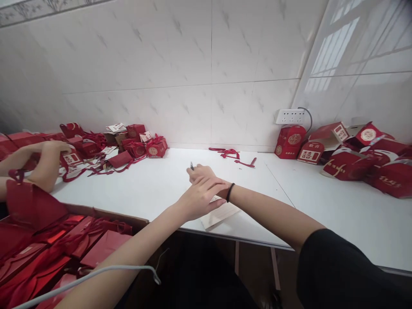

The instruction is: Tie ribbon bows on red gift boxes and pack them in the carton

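A pen (192, 165) pokes up from my right hand (202, 172), whose fingers are closed around it over the white table. My left hand (203, 195) lies across the back of my right wrist with its fingers stretched out, and I see nothing in its grasp. Beneath both hands is a cream-coloured sheet or booklet (222, 214) near the table's front edge, partly covered by my hands and right forearm. A black band (230, 192) circles my right wrist.
Red gift boxes (156, 147) and ribbons pile up at the back left, where another person's arms (48, 159) reach in. A carton (106, 213) of red boxes stands front left. More red boxes (346, 163) sit right, below a power strip (291, 116). Loose ribbons (230, 153) lie near the wall.
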Action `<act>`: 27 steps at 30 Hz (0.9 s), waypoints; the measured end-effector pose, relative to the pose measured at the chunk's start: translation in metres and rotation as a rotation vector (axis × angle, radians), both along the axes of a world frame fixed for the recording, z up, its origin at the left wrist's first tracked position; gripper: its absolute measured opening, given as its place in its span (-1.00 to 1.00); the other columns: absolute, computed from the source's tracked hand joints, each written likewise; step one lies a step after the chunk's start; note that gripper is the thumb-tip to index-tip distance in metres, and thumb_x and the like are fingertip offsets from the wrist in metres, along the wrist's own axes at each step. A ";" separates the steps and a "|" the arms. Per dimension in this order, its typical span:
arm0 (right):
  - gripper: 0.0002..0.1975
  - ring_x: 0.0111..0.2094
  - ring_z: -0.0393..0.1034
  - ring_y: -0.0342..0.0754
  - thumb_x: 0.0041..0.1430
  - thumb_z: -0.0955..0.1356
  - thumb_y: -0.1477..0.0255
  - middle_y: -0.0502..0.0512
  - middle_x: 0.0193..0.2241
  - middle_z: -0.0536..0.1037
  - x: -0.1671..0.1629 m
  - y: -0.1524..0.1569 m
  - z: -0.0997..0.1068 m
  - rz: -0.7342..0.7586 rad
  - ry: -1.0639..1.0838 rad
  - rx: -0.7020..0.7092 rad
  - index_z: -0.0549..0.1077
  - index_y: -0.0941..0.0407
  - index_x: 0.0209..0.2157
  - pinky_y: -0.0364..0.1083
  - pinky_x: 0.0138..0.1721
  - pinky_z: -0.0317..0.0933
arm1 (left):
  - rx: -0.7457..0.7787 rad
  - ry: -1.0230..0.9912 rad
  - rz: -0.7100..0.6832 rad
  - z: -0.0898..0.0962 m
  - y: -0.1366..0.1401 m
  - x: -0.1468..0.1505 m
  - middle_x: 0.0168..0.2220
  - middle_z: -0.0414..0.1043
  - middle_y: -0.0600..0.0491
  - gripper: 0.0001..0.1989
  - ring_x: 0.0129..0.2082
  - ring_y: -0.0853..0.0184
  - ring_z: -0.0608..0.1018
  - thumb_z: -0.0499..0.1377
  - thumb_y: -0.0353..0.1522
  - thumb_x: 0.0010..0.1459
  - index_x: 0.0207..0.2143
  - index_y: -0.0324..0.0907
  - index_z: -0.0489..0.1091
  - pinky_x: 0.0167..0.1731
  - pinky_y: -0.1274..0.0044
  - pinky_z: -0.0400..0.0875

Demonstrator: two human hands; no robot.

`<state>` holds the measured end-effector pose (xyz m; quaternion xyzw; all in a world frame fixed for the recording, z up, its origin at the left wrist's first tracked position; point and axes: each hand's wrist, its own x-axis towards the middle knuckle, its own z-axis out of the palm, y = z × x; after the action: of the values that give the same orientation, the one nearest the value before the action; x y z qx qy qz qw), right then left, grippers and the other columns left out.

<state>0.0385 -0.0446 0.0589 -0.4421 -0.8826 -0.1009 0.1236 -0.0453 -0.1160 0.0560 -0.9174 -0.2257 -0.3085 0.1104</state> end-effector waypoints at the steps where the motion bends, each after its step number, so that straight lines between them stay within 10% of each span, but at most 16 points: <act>1: -0.91 -0.31 0.37 0.03 0.20 0.27 0.56 0.16 -0.45 0.49 -0.009 -0.004 0.008 0.053 -0.037 0.010 0.38 0.17 -0.26 -0.12 -0.42 0.21 | 0.028 -0.012 -0.003 0.003 -0.006 -0.002 -0.08 0.42 -0.10 -0.71 -0.06 0.23 0.45 0.07 -0.29 0.21 -0.06 -0.23 0.30 -0.07 0.33 0.37; 16: -0.83 -0.25 0.38 0.11 0.23 0.18 0.66 0.23 -0.38 0.48 -0.077 -0.089 0.088 0.363 -0.020 0.396 0.32 0.25 -0.18 -0.04 -0.39 0.30 | 0.534 -0.139 0.183 0.012 -0.110 -0.010 -0.15 0.47 -0.10 -0.60 -0.02 0.21 0.43 0.14 -0.46 0.01 -0.04 -0.30 0.38 -0.01 0.40 0.25; 27: -0.53 -0.24 0.38 0.03 0.16 -0.06 0.78 0.25 -0.39 0.48 -0.095 -0.122 0.114 0.540 0.013 0.463 0.38 0.29 -0.26 -0.06 -0.34 0.27 | 0.667 -0.091 0.305 0.012 -0.123 0.000 0.02 0.39 -0.04 -0.64 0.17 0.25 0.24 0.13 -0.28 0.07 -0.08 -0.18 0.45 0.19 0.39 -0.05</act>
<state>-0.0568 -0.1664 0.1727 -0.1536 -0.9207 -0.2592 0.2482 -0.0454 -0.2391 0.0684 -0.7722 -0.2517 -0.3854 0.4379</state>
